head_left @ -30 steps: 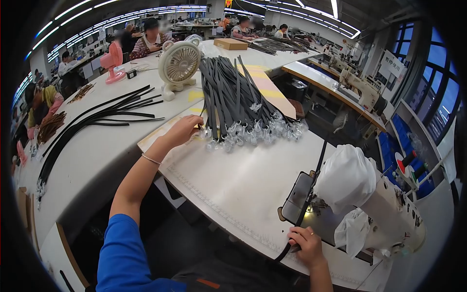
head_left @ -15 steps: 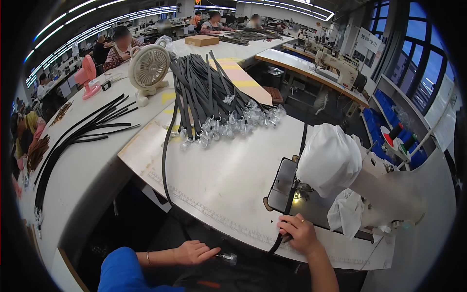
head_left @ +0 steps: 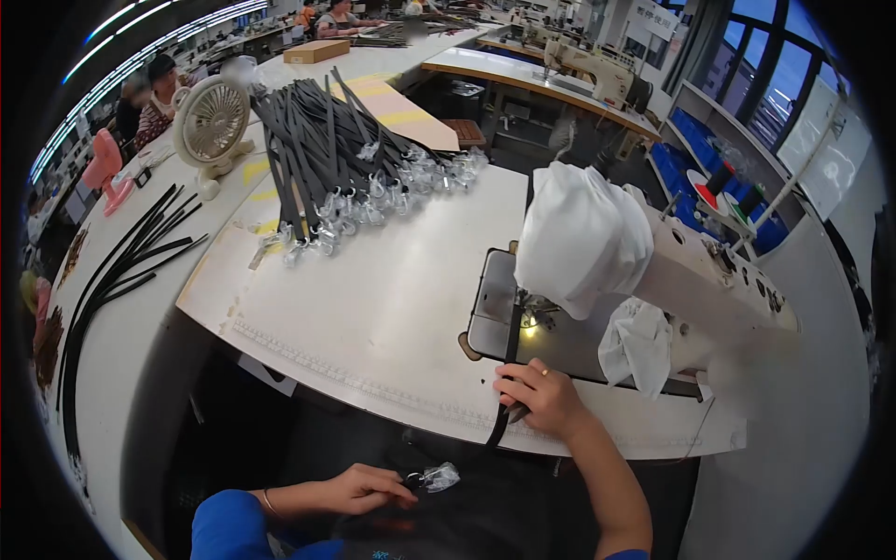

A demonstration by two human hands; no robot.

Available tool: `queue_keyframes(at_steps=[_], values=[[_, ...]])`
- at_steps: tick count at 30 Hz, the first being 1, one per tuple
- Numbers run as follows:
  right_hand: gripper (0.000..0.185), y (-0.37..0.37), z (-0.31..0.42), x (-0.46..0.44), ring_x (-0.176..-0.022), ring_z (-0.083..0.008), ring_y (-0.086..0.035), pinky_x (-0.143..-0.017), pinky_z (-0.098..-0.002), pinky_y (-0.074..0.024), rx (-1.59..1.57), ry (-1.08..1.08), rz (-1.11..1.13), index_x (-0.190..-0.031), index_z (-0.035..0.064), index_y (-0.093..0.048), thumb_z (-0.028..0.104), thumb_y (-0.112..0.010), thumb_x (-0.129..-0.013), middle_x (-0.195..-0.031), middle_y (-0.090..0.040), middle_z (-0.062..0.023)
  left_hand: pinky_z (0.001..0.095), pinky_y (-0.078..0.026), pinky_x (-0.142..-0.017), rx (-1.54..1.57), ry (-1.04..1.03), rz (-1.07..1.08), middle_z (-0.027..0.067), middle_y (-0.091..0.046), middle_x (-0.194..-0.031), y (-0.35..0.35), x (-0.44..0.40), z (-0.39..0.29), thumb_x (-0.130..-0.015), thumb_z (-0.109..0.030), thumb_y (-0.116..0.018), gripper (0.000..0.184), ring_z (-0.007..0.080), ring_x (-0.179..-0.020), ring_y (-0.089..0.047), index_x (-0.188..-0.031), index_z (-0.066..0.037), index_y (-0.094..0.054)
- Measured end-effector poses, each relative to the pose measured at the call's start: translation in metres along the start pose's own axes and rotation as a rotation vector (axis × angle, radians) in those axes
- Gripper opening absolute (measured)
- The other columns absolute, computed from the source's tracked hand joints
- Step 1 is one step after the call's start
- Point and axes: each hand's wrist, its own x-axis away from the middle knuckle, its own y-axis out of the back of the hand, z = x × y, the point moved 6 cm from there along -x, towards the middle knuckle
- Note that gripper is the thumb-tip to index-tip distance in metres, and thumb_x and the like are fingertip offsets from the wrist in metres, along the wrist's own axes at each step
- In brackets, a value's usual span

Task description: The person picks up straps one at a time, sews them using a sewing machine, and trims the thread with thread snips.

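Observation:
My left hand (head_left: 366, 487) is below the table's front edge, fingers closed on the dark end of a metal clip in clear plastic (head_left: 439, 477). At the edge of the sewing table (head_left: 373, 327), my right hand (head_left: 543, 399) grips a black strap (head_left: 513, 341). The strap runs from under the lit needle area of the sewing machine (head_left: 691, 271) toward me and over the edge. A small dark object pokes out beneath my right fingers; its kind is unclear. White cloth (head_left: 583, 238) covers the machine's head.
A pile of black straps (head_left: 317, 149) with plastic-wrapped clips lies at the back of the table. More straps (head_left: 112, 280) lie on the left table near a beige fan (head_left: 213, 121) and pink fan (head_left: 105, 173). Thread spools (head_left: 719, 177) stand right. Other people sit farther back.
The view has shifted, so the table appears higher and farther left. A strap that hung over the front-left edge no longer shows there. My left hand is farther below the edge, still with the clip.

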Motion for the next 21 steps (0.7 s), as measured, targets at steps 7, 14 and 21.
queue_keyframes(at_steps=[7,14,21], values=[[0.016,0.0,-0.001,0.001,-0.072,-0.0151,-0.054,-0.059,-0.0264,-0.0488,-0.021,0.021,-0.036,-0.085,0.0131,-0.061,0.015,-0.069,-0.071,-0.095,-0.06,0.0036,0.0305,-0.05,-0.084,-0.145,-0.124,-0.163,0.0126,-0.062,-0.111,0.094,-0.066,-0.048,-0.07,0.006,-0.068,0.052,0.0225,-0.099,-0.062,-0.118,-0.009,-0.057],[0.017,0.001,0.0,0.001,-0.071,-0.0155,-0.053,-0.059,-0.0273,-0.0485,-0.011,0.034,-0.045,-0.085,0.0124,-0.06,0.015,-0.069,-0.071,-0.094,-0.06,0.0031,0.0334,-0.046,-0.065,-0.924,-0.114,-0.155,0.009,-0.057,-0.082,0.133,-0.154,-0.032,-0.074,-0.016,-0.069,0.038,0.0248,-0.073,-0.056,-0.111,-0.01,-0.062],[0.016,0.001,0.0,0.0,-0.07,-0.0158,-0.053,-0.06,-0.0276,-0.048,-0.026,0.03,-0.027,-0.084,0.0122,-0.06,0.016,-0.068,-0.071,-0.093,-0.06,0.0026,0.0329,-0.045,-0.08,-1.155,-0.518,0.099,0.0098,-0.054,-0.102,0.086,-0.19,-0.023,-0.069,-0.005,-0.062,0.024,0.024,-0.091,-0.053,-0.092,0.003,-0.062]])
